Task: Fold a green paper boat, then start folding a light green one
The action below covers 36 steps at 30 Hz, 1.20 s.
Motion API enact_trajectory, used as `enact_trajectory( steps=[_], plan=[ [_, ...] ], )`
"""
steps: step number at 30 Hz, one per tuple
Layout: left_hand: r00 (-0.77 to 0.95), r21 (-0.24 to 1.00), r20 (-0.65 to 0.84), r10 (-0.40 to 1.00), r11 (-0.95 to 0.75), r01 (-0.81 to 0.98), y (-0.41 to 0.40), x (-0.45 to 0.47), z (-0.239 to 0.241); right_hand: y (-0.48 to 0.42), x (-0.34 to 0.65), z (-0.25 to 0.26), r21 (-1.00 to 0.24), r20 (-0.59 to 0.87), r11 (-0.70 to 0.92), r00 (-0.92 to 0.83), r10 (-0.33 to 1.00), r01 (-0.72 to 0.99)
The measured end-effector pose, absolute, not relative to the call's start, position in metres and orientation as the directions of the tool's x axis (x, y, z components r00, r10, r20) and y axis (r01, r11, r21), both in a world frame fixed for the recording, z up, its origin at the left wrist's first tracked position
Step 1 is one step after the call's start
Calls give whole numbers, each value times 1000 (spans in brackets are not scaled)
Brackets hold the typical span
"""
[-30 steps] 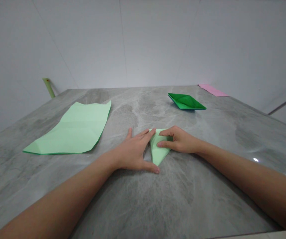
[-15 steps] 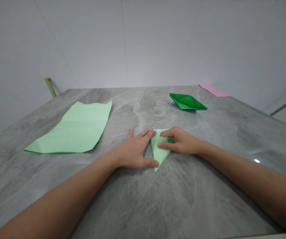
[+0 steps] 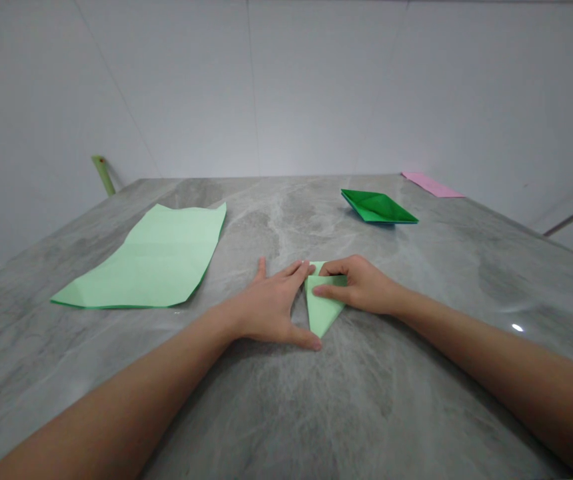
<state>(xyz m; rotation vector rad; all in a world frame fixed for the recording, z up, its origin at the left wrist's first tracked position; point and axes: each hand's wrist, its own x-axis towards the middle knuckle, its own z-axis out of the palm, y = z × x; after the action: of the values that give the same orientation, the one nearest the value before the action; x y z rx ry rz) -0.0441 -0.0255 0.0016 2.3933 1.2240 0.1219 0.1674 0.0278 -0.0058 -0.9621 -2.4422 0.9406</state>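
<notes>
A small light green paper (image 3: 322, 312) folded into a triangle lies on the grey marble table (image 3: 286, 400), its tip pointing toward me. My left hand (image 3: 271, 308) lies flat with fingers spread along the triangle's left edge, thumb at the tip. On the triangle's far right corner my right hand (image 3: 359, 285) pinches the paper between thumb and forefinger.
A large creased light green sheet (image 3: 151, 259) lies flat at the left. A dark green folded paper boat (image 3: 377, 207) sits at the far right, a pink sheet (image 3: 431, 185) beyond it at the table's edge. A green stick (image 3: 103, 175) leans against the white wall.
My left thumb slid up the triangle's left edge and has come back down to its tip. The right hand stays pinched on the far corner.
</notes>
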Motion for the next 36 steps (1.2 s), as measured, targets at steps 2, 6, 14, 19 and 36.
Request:
enact_trajectory(
  steps=[2,6,14,19,36],
  plan=[
    [598,425,-123,792,-502,753,-25,-44,1,28,166,-6,-658,82,566,-700,710,497],
    [595,438,-131,793,-492,753,-26,-44,-1,28,163,-6,-570,126,618,-686,716,541],
    [588,428,-141,797,-486,762,-26,-44,1,29,161,-7,-569,110,615,-691,715,546],
    [588,433,-135,797,-487,759,-25,-45,-1,30,162,-8,-584,91,590,-677,730,557],
    [549,426,-130,826,-453,783,-25,-44,-1,29,160,-6,-586,86,572,-657,749,574]
  ],
)
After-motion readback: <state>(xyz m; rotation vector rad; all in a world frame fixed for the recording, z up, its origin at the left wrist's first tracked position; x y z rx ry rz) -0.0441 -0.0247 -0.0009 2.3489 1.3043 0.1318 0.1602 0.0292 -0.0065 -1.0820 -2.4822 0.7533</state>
